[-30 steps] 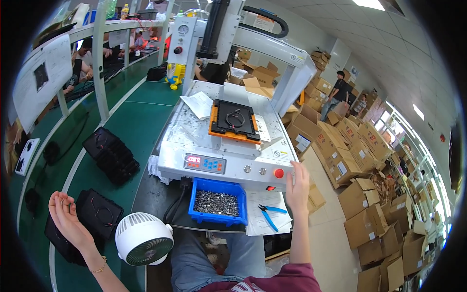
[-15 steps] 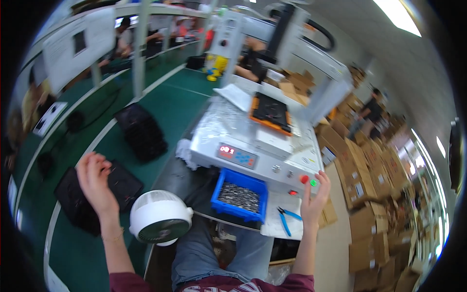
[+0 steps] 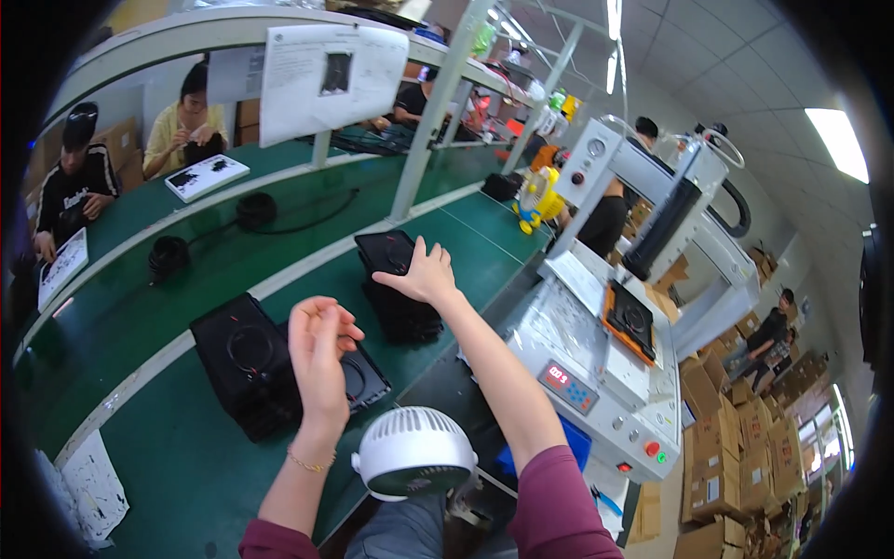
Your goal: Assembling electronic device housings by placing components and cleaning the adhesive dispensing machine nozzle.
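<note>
My right hand (image 3: 426, 275) is at the edge of a stack of flat black plastic panels (image 3: 402, 312), its fingers spread and its thumb toward the top panel. I cannot tell whether it touches the stack. My left hand (image 3: 321, 359) hovers, loosely curled with nothing visible in it, over a black panel with a round ring mark (image 3: 365, 380). Beside it stands a taller stack of black panels (image 3: 233, 359). On the white press machine at the right, another black panel (image 3: 631, 317) lies in an orange fixture (image 3: 610, 315).
A white desk fan (image 3: 416, 452) stands right in front of me. Under the press's control panel (image 3: 568, 385) a blue bin (image 3: 575, 443) is partly hidden by my right arm. Several people work across the green bench (image 3: 307, 200); cardboard boxes (image 3: 722, 447) are piled at the right.
My view has swung left. My right hand has moved from beside the machine's red and green buttons across to the black panel stack. The left hand stays by the other black panels.
</note>
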Tool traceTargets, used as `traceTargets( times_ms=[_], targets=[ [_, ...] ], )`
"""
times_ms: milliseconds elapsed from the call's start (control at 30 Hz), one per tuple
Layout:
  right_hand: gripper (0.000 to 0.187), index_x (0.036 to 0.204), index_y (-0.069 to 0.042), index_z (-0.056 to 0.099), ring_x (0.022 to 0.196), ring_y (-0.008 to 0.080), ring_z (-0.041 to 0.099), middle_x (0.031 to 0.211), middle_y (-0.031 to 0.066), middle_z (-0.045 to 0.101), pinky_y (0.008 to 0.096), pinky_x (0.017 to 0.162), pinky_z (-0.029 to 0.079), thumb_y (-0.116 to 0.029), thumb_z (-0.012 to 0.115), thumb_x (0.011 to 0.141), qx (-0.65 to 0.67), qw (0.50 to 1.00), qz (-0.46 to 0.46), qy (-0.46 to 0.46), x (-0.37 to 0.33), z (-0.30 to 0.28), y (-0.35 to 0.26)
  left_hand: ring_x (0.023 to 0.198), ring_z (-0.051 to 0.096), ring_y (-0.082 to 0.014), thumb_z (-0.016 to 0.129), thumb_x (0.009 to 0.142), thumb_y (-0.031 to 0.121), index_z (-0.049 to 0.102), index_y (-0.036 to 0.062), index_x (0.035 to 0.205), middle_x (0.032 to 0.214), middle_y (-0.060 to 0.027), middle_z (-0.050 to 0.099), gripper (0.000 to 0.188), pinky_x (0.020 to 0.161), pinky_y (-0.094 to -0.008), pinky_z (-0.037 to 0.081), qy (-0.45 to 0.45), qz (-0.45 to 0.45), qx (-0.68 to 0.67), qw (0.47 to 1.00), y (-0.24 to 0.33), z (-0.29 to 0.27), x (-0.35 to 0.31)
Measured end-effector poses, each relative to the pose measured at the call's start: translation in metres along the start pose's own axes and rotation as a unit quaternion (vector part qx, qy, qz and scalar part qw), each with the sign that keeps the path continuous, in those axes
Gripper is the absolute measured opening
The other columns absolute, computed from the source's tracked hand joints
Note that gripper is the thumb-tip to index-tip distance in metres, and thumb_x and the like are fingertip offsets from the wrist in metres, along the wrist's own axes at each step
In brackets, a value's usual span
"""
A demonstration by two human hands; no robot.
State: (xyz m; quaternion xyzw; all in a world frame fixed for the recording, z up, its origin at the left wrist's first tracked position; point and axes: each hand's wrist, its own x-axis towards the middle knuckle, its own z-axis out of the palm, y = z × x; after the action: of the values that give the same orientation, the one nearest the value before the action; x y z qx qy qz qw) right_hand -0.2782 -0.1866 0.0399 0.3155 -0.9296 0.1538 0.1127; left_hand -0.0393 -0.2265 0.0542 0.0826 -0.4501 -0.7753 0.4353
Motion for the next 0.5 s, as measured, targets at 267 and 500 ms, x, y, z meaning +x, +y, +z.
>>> traceTargets(
  times_ms=[267, 500],
  targets=[
    [0.108, 0.132, 0.009, 0.029, 0.115, 0.0444, 0.046, 0.122, 0.0326, 0.046, 0.0439, 0.099, 0.038, -0.06, 0.071, 0.06, 0.04, 0.993, 0.113, -0.023, 0.011, -0.004, -0.03, 0.078, 0.053, -0.0098, 0.047, 0.095, 0.013, 0.046, 0.0038, 0.105, 0.091, -0.005, 0.053, 0.013, 0.071, -0.0228, 0.043, -0.012, -0.034, -0.019, 0.999, -0.019, -0.005, 0.006],
    [0.102, 0.13, 0.012, 0.029, 0.112, 0.0408, 0.046, 0.12, 0.0316, 0.044, 0.0431, 0.097, 0.038, -0.045, 0.075, 0.059, 0.164, 0.974, -0.138, 0.075, -0.115, -0.106, -0.04, 0.104, 0.051, -0.0208, 0.05, 0.094, 0.025, 0.032, 0.0037, 0.13, 0.118, -0.0126, 0.049, 0.046, 0.093, -0.0365, 0.041, -0.066, -0.186, -0.173, 0.965, 0.006, 0.01, -0.01]
  ],
)
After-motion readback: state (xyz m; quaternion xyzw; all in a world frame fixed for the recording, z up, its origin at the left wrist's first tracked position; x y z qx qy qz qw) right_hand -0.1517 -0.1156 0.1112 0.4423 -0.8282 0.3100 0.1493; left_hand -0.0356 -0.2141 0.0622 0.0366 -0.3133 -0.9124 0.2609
